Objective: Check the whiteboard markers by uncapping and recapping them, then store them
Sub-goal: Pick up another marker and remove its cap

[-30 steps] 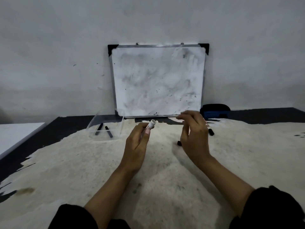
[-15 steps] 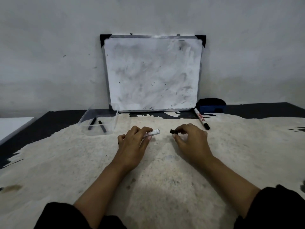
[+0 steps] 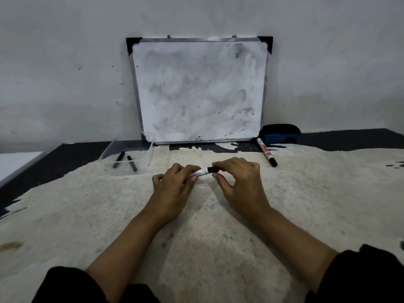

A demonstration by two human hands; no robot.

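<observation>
Left, clear tray (image 3: 150, 157) holds two dark markers (image 3: 131, 163); both hands' (image 3: 172, 189) grip closed on capped marker (image 3: 202, 171).

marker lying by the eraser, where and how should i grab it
Take the loose marker at its white barrel, mid-length, coming from above with the grip across its width. It lies flat on the table, black cap toward you, with bare surface on both long sides.

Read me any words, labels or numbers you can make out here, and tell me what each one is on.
Nothing here can be read.
Loose marker lying near the eraser: red print on its white barrel, too small and blurred to read.
Marker in the hands: dark print on the barrel, blurred and partly covered by the left hand.
Whiteboard: only wiped smudges, no writing.
</observation>
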